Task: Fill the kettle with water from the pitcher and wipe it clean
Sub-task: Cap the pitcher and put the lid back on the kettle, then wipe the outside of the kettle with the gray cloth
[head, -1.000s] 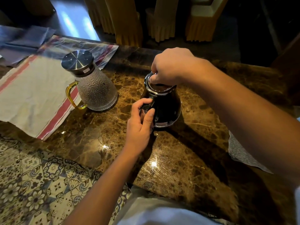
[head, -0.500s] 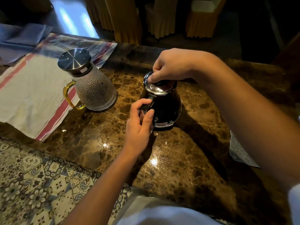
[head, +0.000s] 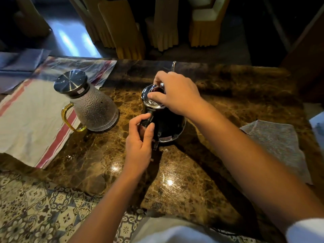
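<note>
Marble table (head: pixel 201 172) bears upright kettle (head: pixel 168 123), spout away; left hand (head: pixel 138 142) clasps handle; right hand (head: pixel 175 93) pinches lid (head: pixel 150 100).

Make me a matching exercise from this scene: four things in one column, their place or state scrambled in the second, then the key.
Things
1. textured glass pitcher with amber handle
2. dark kettle with shiny metal lid
3. grey speckled cloth
4. white towel with red stripes

Places or states
A. lies flat at the table's right side
B. spread flat on the table's left side
C. held by both hands, left hand at the handle, right hand on the lid
D. stands untouched, metal lid on

Pairs: 1-D, 2-C, 3-A, 4-B
</note>
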The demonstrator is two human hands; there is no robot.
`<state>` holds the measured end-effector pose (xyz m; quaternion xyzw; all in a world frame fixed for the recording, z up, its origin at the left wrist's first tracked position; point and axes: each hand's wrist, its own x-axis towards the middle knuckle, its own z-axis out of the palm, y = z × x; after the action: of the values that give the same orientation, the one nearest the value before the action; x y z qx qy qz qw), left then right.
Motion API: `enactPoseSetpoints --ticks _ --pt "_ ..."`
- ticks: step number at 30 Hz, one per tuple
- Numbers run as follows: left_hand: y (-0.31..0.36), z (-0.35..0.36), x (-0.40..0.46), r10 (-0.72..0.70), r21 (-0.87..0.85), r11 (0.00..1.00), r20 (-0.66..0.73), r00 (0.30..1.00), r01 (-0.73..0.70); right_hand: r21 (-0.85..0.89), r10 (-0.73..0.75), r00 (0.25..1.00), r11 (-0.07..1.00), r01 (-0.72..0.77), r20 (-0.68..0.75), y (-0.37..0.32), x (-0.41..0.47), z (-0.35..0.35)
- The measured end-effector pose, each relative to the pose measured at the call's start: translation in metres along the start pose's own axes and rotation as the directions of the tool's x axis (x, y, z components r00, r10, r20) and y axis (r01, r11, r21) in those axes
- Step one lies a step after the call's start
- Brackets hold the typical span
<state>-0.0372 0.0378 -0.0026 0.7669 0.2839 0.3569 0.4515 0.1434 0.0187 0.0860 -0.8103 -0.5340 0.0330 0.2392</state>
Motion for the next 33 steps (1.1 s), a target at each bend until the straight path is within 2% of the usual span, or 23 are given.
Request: enactPoseSetpoints --ticks 6,10,13,16,19,24,27,29,33 --pt "-0.001 -0.023 0.008 0.024 0.213 0.976 0.073 0.997 -0.039 0.119 0.024 0.996 0.993 -0.014 -0.083 -0.001 -0.01 0.003" --pt "0.01 -0.035 0.02 0.15 0.378 0.905 0.146 0.978 -0.195 0.173 -0.005 1.0 0.985 0.006 -0.011 0.004 -0.015 -0.005" --pt "0.019 -0.042 0.038 0.15 0.401 0.892 0.167 0.974 -0.206 0.302 -0.033 0.999 0.953 0.02 0.039 0.019 -0.03 -0.024" --pt "0.033 -0.044 0.057 0.191 0.424 0.884 0.062 0.98 -0.199 0.42 0.067 0.993 0.908 -0.019 -0.1 0.048 -0.06 -0.035" --pt "0.05 -0.039 0.078 0.278 0.428 0.866 0.019 0.96 -0.259 0.457 0.269 0.935 0.879 -0.139 -0.233 0.086 -0.097 -0.036" --pt "0.06 -0.015 0.113 0.308 0.487 0.785 0.23 0.923 -0.384 0.298 0.593 0.769 0.798 -0.523 -0.239 0.158 -0.157 -0.022" --pt "0.053 -0.003 0.122 0.314 0.464 0.765 0.337 0.888 -0.447 0.158 0.67 0.687 0.738 -0.656 -0.28 0.182 -0.185 -0.004" --pt "0.048 0.0 0.123 0.303 0.456 0.756 0.391 0.869 -0.469 0.079 0.695 0.663 0.704 -0.705 -0.28 0.189 -0.197 0.009" --pt "0.039 0.0 0.123 0.236 0.41 0.796 0.468 0.852 -0.446 -0.061 0.717 0.667 0.67 -0.74 -0.203 0.198 -0.208 0.037"
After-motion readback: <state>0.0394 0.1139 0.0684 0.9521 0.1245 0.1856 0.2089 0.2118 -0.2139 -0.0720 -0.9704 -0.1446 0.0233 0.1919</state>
